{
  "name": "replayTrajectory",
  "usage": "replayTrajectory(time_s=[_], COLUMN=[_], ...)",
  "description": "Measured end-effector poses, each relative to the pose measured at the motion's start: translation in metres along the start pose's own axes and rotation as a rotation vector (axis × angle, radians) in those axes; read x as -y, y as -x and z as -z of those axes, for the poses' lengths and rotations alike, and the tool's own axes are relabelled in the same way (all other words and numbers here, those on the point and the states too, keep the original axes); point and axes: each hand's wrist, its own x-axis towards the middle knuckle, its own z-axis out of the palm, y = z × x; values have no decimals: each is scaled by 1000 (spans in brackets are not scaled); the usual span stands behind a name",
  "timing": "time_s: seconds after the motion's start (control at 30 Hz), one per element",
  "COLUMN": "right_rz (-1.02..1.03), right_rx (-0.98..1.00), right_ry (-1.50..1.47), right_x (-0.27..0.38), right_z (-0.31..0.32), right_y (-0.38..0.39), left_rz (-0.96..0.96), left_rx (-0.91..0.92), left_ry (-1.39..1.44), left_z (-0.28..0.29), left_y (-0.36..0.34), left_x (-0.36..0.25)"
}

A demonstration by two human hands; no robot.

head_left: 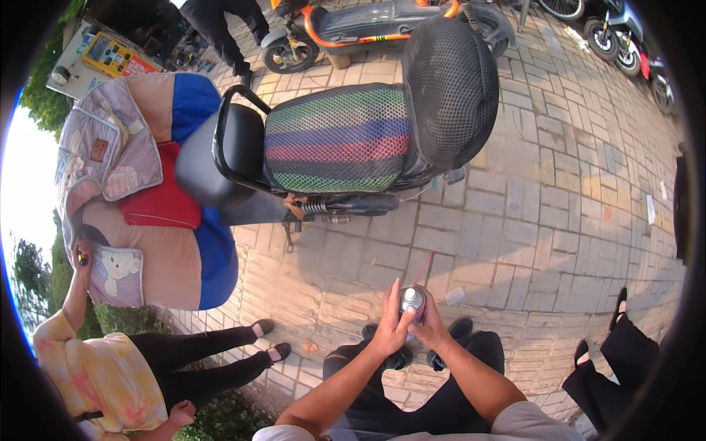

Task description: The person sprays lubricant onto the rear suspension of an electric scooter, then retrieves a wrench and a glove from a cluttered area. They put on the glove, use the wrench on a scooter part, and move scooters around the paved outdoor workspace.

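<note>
Between my two hands, in front of my knees, stands a small spray can with a silver top and a white nozzle. My left hand wraps its near left side, thumb up by the rim. From the right, my right hand closes round the same can. A thin red straw points away from the can toward the paving; whether it is fixed to the can or held by my fingers I cannot tell. My fingers hide most of the can's body.
Ahead is an electric scooter with a striped mesh seat cover, a black mesh-covered front part and a padded wind apron. One person stands left, touching the apron; another's dark trousers show right. An orange scooter is parked beyond.
</note>
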Motion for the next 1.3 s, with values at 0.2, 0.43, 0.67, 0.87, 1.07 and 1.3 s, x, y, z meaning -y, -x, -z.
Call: replayTrajectory(time_s=[0.2,0.43,0.67,0.87,1.07,1.3], right_rz=[37,239,235,241,253,198], right_rx=[-380,-651,-734,-739,-578,-305], right_ry=[326,218,160,138,231,392], right_x=[170,372,435,483,525,569], right_z=[30,82,140,147,169,125], right_y=[76,97,76,-5,-152,-315], left_rz=[448,-148,105,75,157,252], left_rx=[346,-368,-457,-509,-410,-393], left_ry=[1095,168,-586,-688,-601,-533], left_z=[-31,17,17,-4,9,18], left_y=[19,-129,-267,-267,-274,-275], left_x=[-176,-342,-352,-341,-358,-365])
